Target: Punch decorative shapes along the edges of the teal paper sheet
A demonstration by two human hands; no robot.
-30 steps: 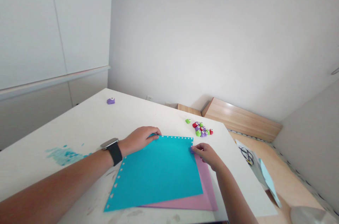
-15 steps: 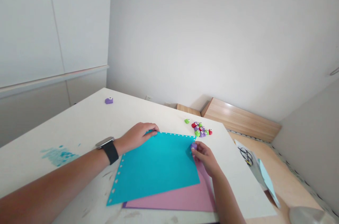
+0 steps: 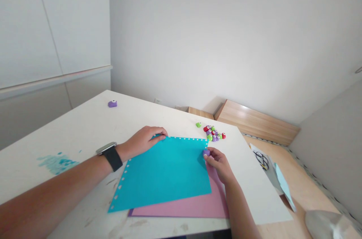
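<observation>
R hand (image 3: pixel 219 164) has its grip closed: thumb and fingers pinch a small purple craft punch (image 3: pixel 206 152) at the teal card sheet's (image 3: pixel 164 175) right edge, just below the top-R corner. The punch sits on that edge, w/ the sheet's corner right beside it. L hand (image 3: pixel 143 140), watch w/ black strap (image 3: pixel 110 156) on the wrist, lies over the sheet's top edge, fingers curled down on it. Can't tell if they're pinching the card or just resting there; something teal under the fingertips is too hidden to name.

The teal sheet has a row of punched holes along its top edge and another down its L edge. It lies tilted on a pink sheet (image 3: pixel 181 209), which sticks out below and to the R, w/ a thin purple edge showing at bottom L. Both are on the white worktop (image 3: pixel 70 126), which has a blue paint smear (image 3: pixel 56 164) to the L.

Past the top edge: a cluster of red, green and purple punches (image 3: pixel 214 132), one green punch (image 3: pixel 198 124) just beside it, and a lone purple punch (image 3: pixel 112 103) well off to the L. Off the R edge of the worktop, a white sheet w/ black scissors (image 3: pixel 261 160) and a pale blue sheet (image 3: pixel 284 187).
</observation>
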